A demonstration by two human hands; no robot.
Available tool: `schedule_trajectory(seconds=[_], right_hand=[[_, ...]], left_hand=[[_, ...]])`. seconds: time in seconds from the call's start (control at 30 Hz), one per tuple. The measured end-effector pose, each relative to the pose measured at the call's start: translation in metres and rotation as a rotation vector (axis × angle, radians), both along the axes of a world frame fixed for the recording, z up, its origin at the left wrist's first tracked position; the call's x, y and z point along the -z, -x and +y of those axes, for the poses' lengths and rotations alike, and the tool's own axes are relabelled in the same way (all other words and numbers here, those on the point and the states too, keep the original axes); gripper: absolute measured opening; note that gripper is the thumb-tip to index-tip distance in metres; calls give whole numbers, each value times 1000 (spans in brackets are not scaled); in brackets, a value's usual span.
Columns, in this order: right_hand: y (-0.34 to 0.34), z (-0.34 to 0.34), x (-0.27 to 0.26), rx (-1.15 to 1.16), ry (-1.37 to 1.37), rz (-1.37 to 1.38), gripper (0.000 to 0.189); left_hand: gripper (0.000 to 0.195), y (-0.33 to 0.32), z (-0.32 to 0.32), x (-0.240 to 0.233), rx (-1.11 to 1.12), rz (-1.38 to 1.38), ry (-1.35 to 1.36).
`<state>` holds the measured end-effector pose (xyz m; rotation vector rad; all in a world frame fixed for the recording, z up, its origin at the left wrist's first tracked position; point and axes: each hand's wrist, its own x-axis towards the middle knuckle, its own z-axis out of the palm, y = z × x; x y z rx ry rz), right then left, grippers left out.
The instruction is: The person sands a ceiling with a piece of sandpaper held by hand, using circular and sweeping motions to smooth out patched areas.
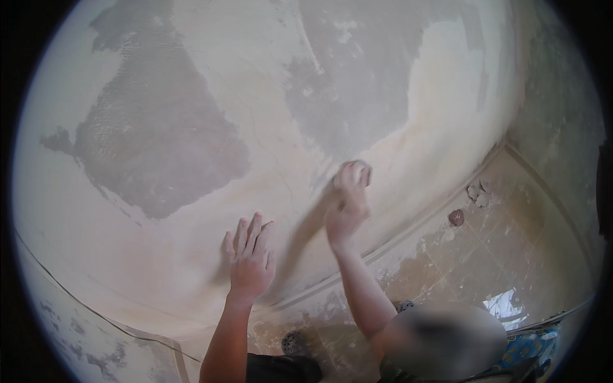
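Observation:
A pale wall with grey patches of plaster or filler and a thin crack fills most of the view. My left hand rests on it with fingers spread, holding nothing. Up and to the right, my right hand is closed around a small rounded object, pressed to the wall at the lower tip of the right grey patch. Fingers hide most of that object, so its kind cannot be told; the hand is slightly blurred. The larger left grey patch lies above and left of my left hand.
Dusty floor tiles lie below the wall's baseboard. On them are a dark reddish round object and pale broken chunks. A clog-type shoe shows near the bottom. A cable runs at lower left. Blue patterned material lies at lower right.

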<state>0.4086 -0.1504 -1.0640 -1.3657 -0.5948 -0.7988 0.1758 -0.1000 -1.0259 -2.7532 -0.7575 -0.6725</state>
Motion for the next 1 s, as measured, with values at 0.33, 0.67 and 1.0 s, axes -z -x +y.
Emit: schedule_trajectory(seconds=[0.33, 0.67, 1.0], right_hand=[[-66, -22, 20, 68, 0, 232, 52], [-64, -20, 32, 103, 45, -64, 34], [14, 11, 38, -35, 213, -367, 41]], left_hand=[[71, -1, 2, 1, 32, 42, 39], [74, -9, -12, -3, -16, 32, 43], [71, -9, -4, 6, -7, -9, 14]])
